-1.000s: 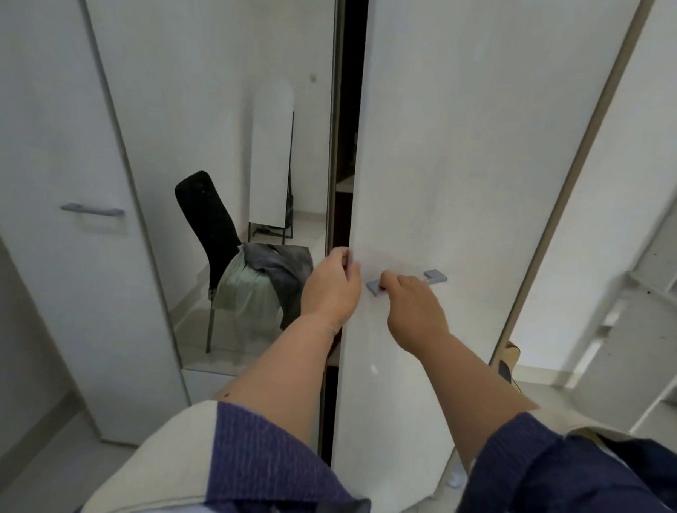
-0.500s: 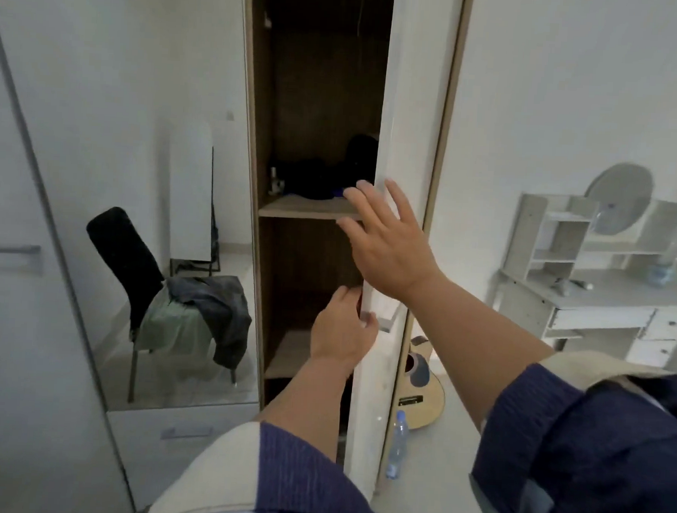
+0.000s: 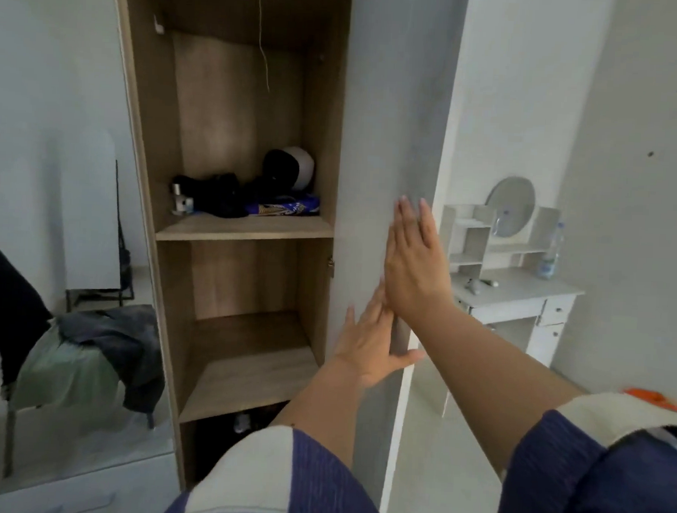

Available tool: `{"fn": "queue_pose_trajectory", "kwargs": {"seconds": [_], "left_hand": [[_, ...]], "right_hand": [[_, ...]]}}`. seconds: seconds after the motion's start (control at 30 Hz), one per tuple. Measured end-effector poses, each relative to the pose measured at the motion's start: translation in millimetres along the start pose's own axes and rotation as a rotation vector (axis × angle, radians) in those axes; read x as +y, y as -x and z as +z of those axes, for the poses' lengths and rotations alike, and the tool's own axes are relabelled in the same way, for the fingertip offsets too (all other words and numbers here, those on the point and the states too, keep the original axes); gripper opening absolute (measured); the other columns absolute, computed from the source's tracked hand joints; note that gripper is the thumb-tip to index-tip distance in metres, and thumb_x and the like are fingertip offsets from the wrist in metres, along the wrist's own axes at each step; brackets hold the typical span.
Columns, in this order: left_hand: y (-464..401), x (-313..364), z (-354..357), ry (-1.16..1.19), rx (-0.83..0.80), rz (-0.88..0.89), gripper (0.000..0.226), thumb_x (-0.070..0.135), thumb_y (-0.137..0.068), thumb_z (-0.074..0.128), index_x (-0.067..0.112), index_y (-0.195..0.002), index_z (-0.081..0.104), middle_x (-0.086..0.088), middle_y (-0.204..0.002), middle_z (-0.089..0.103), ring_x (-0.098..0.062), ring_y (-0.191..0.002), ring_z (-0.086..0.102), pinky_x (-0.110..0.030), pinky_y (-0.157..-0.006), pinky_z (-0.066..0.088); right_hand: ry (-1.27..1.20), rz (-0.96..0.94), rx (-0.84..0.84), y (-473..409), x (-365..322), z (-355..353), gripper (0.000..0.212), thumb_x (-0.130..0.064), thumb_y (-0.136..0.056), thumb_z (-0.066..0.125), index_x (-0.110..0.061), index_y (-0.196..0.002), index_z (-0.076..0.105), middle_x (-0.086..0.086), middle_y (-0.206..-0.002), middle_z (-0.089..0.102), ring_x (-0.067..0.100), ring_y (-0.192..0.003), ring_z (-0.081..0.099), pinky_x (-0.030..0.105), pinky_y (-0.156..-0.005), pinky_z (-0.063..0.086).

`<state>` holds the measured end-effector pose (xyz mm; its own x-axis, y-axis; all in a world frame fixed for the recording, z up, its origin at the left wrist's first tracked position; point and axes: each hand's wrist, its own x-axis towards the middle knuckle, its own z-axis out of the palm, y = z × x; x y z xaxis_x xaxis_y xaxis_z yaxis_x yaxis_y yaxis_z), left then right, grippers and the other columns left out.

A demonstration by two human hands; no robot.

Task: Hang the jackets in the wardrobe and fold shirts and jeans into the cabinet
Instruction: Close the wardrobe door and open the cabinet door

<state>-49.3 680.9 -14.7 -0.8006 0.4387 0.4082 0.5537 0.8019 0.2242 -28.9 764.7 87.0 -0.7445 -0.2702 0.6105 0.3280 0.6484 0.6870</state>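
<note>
Swung wider now, door (image 3: 391, 114) standing edge-on, both hands shifted flat onto its inner face. Far left, reflected in mirror (image 3: 40, 162): black chair (image 3: 1, 301) draped with green and grey clothes (image 3: 88, 357). Next, wardrobe (image 3: 137, 167) open, wood-lined; dark items, a blue packet (image 3: 288, 207) and a helmet (image 3: 294, 167) crowded on upper shelf (image 3: 248, 228), lower shelf (image 3: 244, 369) bare. Left hand (image 3: 367, 344) low on door, fingers straight and spread, thumb hooked round door's edge. Right hand (image 3: 411, 260) above, palm pressed flat, fingers straight, gripping nothing. Further right, white desk (image 3: 523, 293) with round mirror (image 3: 510, 206) and bottle (image 3: 551, 251).
</note>
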Motion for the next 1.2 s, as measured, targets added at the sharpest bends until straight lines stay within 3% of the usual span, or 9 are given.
{"fn": "queue_pose_trajectory", "kwargs": {"seconds": [0.1, 0.23, 0.4, 0.53, 0.77, 0.97, 1.07, 1.2], "left_hand": [[-29, 12, 17, 0.041, 0.001, -0.012, 0.12, 0.08, -0.072, 0.048, 0.023, -0.147, -0.026, 0.004, -0.154, -0.034, -0.012, -0.141, -0.028, -0.049, -0.114, -0.011], [-58, 35, 33, 0.024, -0.027, -0.047, 0.129, 0.08, -0.069, 0.051, 0.015, -0.145, -0.031, 0.0, -0.148, -0.042, -0.011, -0.132, -0.038, -0.053, -0.115, -0.011], [-81, 64, 50, 0.026, 0.027, -0.082, 0.124, 0.073, -0.075, 0.051, 0.011, -0.135, -0.039, -0.001, -0.142, -0.046, -0.013, -0.135, -0.037, -0.062, -0.113, -0.009], [-88, 67, 53, 0.025, 0.019, -0.103, 0.125, 0.074, -0.074, 0.051, 0.012, -0.135, -0.038, -0.003, -0.149, -0.04, -0.013, -0.141, -0.031, -0.063, -0.112, -0.007], [-68, 33, 27, -0.095, -0.014, -0.044, 0.12, 0.081, -0.074, 0.042, 0.014, -0.148, -0.024, -0.002, -0.154, -0.033, -0.013, -0.142, -0.028, -0.061, -0.114, -0.009], [6, -51, -36, -0.267, 0.017, -0.326, 0.101, 0.051, -0.088, 0.052, 0.015, -0.148, -0.021, -0.001, -0.157, -0.025, -0.017, -0.146, -0.018, -0.059, -0.114, -0.005], [64, -85, -62, -0.265, 0.078, -0.468, 0.088, 0.032, -0.091, 0.054, 0.02, -0.152, -0.008, 0.004, -0.161, -0.008, -0.015, -0.148, -0.008, -0.055, -0.117, 0.001], [168, -123, -80, -0.287, 0.064, -0.732, 0.074, 0.026, -0.092, 0.05, 0.022, -0.153, 0.006, 0.009, -0.161, 0.003, -0.011, -0.148, -0.002, -0.053, -0.118, 0.006]], "right_hand": [[-0.017, 0.038, -0.042, -2, 18, 26, 0.078, -0.057, -0.096, 0.019, -0.004, -0.151, 0.005, 0.021, -0.159, -0.004, 0.035, -0.147, -0.011, 0.058, -0.109, -0.022], [-0.066, 0.032, -0.073, 3, 38, 61, 0.073, -0.053, -0.097, 0.011, -0.006, -0.152, 0.0, 0.018, -0.159, -0.007, 0.031, -0.147, -0.013, 0.056, -0.102, -0.031], [-0.11, 0.013, -0.121, 7, 57, 88, 0.069, -0.042, -0.092, 0.001, -0.009, -0.153, 0.003, 0.014, -0.16, -0.008, 0.029, -0.147, -0.012, 0.055, -0.1, -0.031], [-0.116, 0.005, -0.129, 8, 62, 94, 0.073, -0.04, -0.088, -0.004, -0.009, -0.153, 0.004, 0.015, -0.16, -0.007, 0.03, -0.147, -0.011, 0.055, -0.1, -0.031], [-0.308, -0.041, -0.089, 4, 33, 81, 0.06, -0.038, -0.101, 0.013, -0.012, -0.152, -0.003, 0.015, -0.16, -0.006, 0.028, -0.148, -0.011, 0.056, -0.11, -0.017], [-0.55, -0.155, -0.075, -8, -23, 41, 0.067, -0.033, -0.096, 0.032, -0.014, -0.154, 0.003, 0.014, -0.161, 0.001, 0.028, -0.148, -0.006, 0.055, -0.117, -0.005], [-0.669, -0.254, -0.093, -11, -73, 8, 0.068, -0.033, -0.095, 0.035, -0.015, -0.153, 0.005, 0.012, -0.161, 0.004, 0.027, -0.149, -0.004, 0.053, -0.116, -0.004], [-0.844, -0.461, -0.065, -2, -151, -51, 0.067, -0.033, -0.093, 0.041, -0.017, -0.152, 0.014, 0.011, -0.16, 0.011, 0.027, -0.149, 0.002, 0.053, -0.118, 0.002]]}}
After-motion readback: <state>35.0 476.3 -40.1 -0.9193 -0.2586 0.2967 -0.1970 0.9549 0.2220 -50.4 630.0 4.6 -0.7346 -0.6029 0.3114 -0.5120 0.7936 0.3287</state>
